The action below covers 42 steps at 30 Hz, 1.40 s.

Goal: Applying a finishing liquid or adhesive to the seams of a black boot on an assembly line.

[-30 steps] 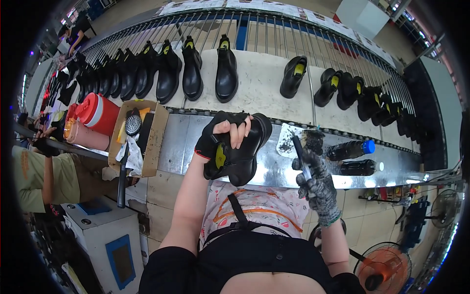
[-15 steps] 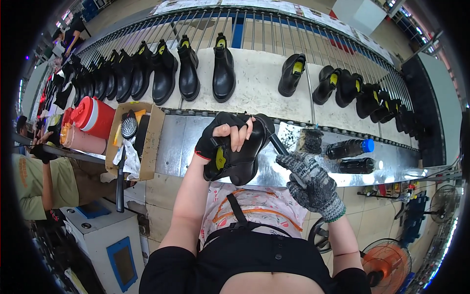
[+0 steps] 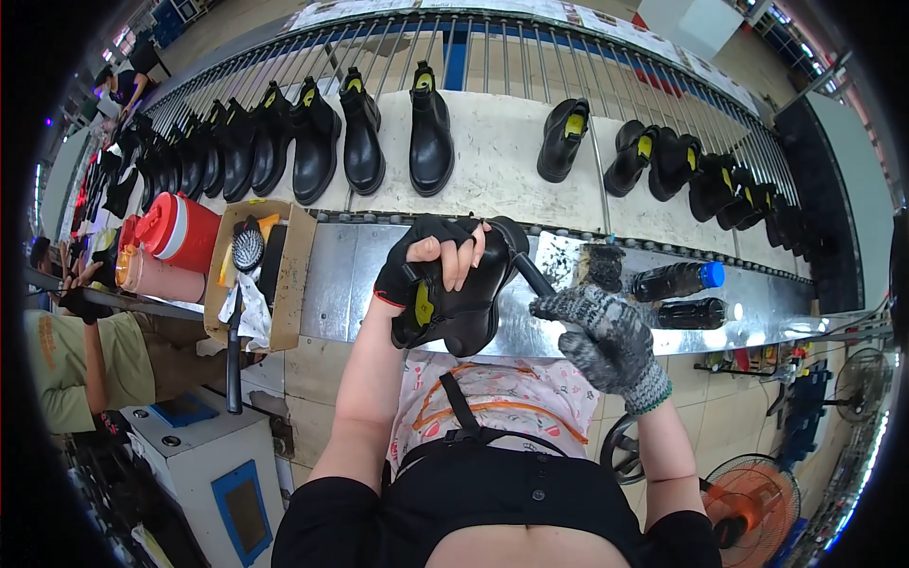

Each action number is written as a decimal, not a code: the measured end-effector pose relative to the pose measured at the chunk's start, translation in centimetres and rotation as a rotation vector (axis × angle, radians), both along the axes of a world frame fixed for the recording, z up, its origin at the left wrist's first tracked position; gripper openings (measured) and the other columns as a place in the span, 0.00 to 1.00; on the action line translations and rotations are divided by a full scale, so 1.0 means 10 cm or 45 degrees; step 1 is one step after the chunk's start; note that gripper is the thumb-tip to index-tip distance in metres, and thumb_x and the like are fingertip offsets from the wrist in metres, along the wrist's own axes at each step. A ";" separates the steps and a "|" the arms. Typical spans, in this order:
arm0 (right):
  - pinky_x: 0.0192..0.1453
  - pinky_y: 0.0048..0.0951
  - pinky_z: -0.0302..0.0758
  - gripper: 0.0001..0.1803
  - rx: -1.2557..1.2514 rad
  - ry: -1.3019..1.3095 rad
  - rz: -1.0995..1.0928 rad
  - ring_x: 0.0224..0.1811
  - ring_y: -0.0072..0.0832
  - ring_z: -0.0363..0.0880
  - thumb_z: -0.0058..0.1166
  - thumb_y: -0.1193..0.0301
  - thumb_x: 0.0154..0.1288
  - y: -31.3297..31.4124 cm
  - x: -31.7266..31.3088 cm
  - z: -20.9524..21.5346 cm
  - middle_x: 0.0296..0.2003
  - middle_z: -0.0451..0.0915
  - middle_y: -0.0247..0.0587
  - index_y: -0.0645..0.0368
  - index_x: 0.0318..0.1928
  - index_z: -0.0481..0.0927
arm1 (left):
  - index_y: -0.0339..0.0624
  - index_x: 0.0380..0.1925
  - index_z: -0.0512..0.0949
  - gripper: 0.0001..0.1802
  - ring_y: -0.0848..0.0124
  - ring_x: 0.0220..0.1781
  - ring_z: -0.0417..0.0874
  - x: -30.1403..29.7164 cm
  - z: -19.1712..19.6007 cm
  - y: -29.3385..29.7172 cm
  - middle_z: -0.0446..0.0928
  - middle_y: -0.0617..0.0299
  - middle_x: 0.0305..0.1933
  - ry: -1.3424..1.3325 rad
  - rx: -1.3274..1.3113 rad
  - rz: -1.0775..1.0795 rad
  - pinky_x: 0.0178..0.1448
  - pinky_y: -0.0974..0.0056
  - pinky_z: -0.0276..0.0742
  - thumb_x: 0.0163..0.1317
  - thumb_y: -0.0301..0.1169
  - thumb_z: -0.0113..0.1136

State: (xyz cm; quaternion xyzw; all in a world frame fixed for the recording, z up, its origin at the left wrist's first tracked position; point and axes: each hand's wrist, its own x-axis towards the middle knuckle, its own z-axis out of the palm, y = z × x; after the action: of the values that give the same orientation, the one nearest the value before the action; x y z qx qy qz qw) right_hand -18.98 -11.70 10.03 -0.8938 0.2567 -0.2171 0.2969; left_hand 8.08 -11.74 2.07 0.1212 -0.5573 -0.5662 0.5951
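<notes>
A black ankle boot (image 3: 471, 310) with a yellow-green lining lies tilted over the metal bench edge. My left hand (image 3: 443, 257), in a black fingerless glove, is closed around its upper part. In a grey knitted glove, my right hand (image 3: 606, 343) grips a slim black-handled tool (image 3: 534, 275). Its far end meets the boot's right-hand edge; the working tip is too dark to make out. Just beyond the right hand, a dark, stained block (image 3: 603, 267) sits on a smeared white patch. Two dark bottles, one with a blue cap (image 3: 712, 275), lie farther right.
Black boots (image 3: 433, 142) line the white conveyor (image 3: 502, 142) ahead, several on each side. A cardboard box (image 3: 301, 256) holds a hairbrush (image 3: 248, 248) at left, beside a red jug (image 3: 194, 232). A person (image 3: 99, 360) stands far left; an orange fan (image 3: 753, 502) is low right.
My right hand and the tool have shifted slightly, with the tool's end staying against the boot's edge. My left hand keeps its hold on the boot, which has barely moved.
</notes>
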 end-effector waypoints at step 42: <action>0.55 0.30 0.74 0.32 0.923 -0.089 0.069 0.48 0.30 0.80 0.36 0.44 0.68 0.11 0.07 -1.34 0.44 0.83 0.41 0.60 0.50 0.79 | 0.40 0.11 0.71 0.32 0.65 0.34 0.68 1.03 -0.83 -0.18 0.68 0.58 0.17 0.649 0.387 0.563 0.57 0.63 0.61 0.71 0.44 0.33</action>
State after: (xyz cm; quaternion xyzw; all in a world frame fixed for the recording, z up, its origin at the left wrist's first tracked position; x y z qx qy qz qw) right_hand -18.25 -10.62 -3.33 -0.7291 0.2830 -0.1345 0.6084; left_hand 18.34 -13.58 -6.20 0.1806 -0.2613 -0.5123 0.7979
